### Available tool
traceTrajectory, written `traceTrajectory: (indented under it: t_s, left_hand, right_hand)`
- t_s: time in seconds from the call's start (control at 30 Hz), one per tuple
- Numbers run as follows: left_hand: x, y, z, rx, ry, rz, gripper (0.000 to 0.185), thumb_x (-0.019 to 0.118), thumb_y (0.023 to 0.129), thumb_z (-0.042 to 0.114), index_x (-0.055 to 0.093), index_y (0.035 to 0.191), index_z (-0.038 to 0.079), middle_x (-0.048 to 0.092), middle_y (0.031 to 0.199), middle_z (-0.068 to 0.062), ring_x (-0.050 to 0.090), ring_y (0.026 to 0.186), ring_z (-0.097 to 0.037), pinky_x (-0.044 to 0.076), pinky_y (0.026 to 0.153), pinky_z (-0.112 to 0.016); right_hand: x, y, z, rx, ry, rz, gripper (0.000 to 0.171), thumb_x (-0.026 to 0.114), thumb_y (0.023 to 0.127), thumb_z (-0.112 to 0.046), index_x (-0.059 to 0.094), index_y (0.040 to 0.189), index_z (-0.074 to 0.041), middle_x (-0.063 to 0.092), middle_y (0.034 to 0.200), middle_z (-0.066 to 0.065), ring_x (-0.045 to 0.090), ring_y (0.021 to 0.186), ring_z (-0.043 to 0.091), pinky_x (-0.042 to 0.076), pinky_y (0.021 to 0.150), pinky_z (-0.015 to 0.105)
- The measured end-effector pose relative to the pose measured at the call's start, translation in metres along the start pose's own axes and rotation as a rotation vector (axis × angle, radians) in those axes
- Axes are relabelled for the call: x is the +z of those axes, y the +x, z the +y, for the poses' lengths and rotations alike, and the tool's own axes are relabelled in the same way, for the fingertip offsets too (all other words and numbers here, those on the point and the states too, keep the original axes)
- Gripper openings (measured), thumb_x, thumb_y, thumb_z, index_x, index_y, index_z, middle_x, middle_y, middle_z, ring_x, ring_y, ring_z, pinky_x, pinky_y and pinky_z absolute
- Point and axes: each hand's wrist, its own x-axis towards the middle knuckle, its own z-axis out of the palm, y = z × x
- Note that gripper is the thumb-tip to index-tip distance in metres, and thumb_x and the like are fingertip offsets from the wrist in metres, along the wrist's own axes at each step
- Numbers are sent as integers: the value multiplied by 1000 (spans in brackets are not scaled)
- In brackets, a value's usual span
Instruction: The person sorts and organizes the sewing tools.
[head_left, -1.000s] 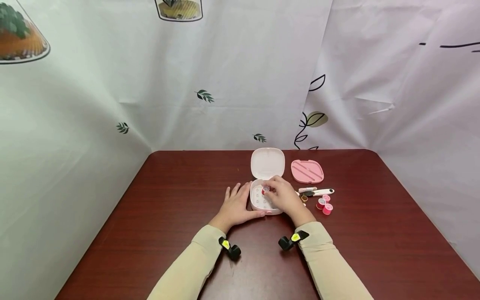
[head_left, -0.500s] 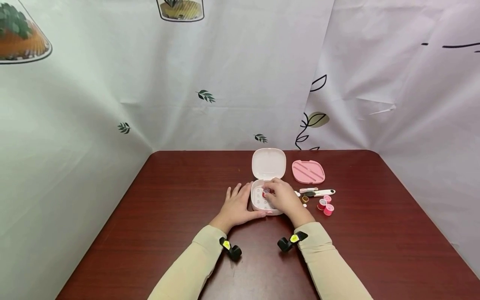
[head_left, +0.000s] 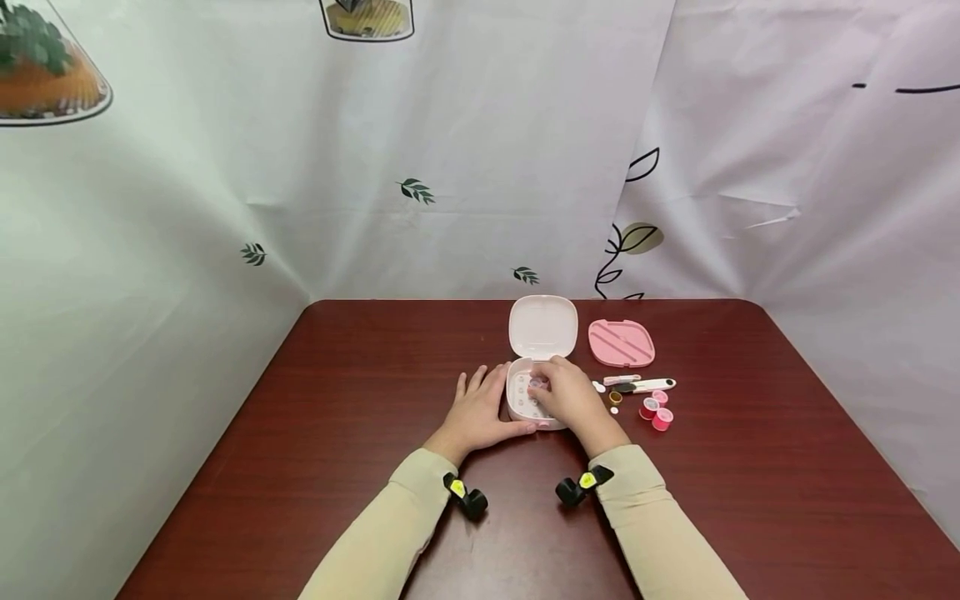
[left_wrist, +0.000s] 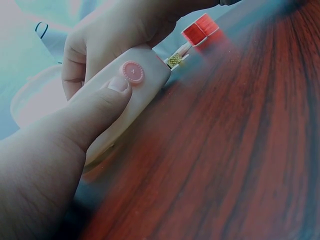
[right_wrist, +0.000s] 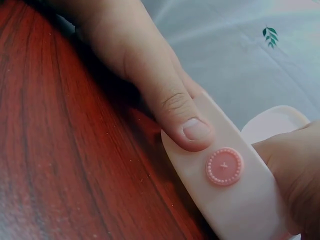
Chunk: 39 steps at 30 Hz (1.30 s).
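Observation:
A small white sewing box (head_left: 513, 406) stands on the table with its lid (head_left: 543, 327) tipped back. My left hand (head_left: 480, 417) holds it at the left front corner. In the left wrist view, the thumb (left_wrist: 102, 107) presses the front wall beside a pink button-shaped clasp (left_wrist: 133, 73). My right hand (head_left: 572, 402) reaches into the box, pinching a thread spool (head_left: 536, 383) over the rows of small pegs. The fingers cover most of that spool. Seen from the right wrist, the box front (right_wrist: 240, 200) hides the right hand's fingertips.
Right of the box lie a pink slotted tray (head_left: 621, 343), a white-handled tool (head_left: 651, 385), a small pink-and-white piece (head_left: 621, 380) and a brass-coloured ring (head_left: 616, 398). A red spool (head_left: 649, 408) and two pink spools (head_left: 662, 419) cluster farther right. Fabric walls surround the table (head_left: 360, 400).
The right hand has lowered the spool slightly into the box, and less of its red thread shows. The left hand keeps its place on the box. The head view has shifted a little.

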Motion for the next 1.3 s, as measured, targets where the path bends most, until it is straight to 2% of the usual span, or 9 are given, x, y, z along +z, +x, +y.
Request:
traceTrajectory:
  t_s: [0.27, 0.5, 0.63, 0.9, 1.07, 1.3]
  left_hand:
    - [1, 0, 0, -1, 2, -4, 116, 60, 75, 84, 18, 163, 20, 33, 163, -4, 22, 152, -32, 6, 120, -60]
    - [-1, 0, 1, -3, -5, -7, 114, 59, 77, 83, 18, 163, 21, 32, 164, -1, 21, 152, -33, 5, 120, -60]
    - [-3, -1, 2, 0, -9, -2, 114, 59, 78, 82, 18, 164, 20, 32, 164, -2, 22, 152, -33, 6, 120, -61]
    - [-2, -1, 2, 19, -19, 6, 115, 60, 75, 85, 24, 162, 20, 33, 163, -1, 23, 151, -35, 7, 119, -62]
    - [-2, 0, 2, 14, -9, 2, 122, 63, 70, 86, 21, 163, 20, 32, 164, 0, 23, 151, -34, 7, 119, -62]
    - [-5, 0, 2, 24, -75, 23, 115, 67, 74, 79, 23, 162, 19, 34, 163, 1, 28, 149, -32, 8, 119, -63]
  right_hand:
    - [0, -1, 1, -2, 10, 7, 33, 80, 85, -22, 71, 112, -4, 64, 96, 8, 61, 82, 25, 52, 78, 44]
    - [-3, -3, 6, -14, 71, -25, 66, 85, 81, -27, 57, 137, -5, 60, 118, 14, 63, 97, 28, 52, 89, 47]
    - [-5, -4, 10, -33, 95, -53, 77, 87, 80, -30, 51, 144, -7, 57, 126, 15, 62, 107, 30, 50, 97, 50]
    - [-6, -5, 11, -76, 92, -70, 78, 86, 80, -33, 50, 144, -8, 57, 127, 15, 62, 107, 30, 50, 97, 50]
    - [-8, -5, 11, -129, 82, -58, 74, 87, 79, -30, 54, 141, -7, 59, 127, 14, 62, 108, 28, 50, 97, 49]
    - [-8, -5, 11, -169, 87, -60, 70, 86, 80, -30, 56, 138, -8, 59, 127, 12, 62, 107, 26, 50, 97, 47]
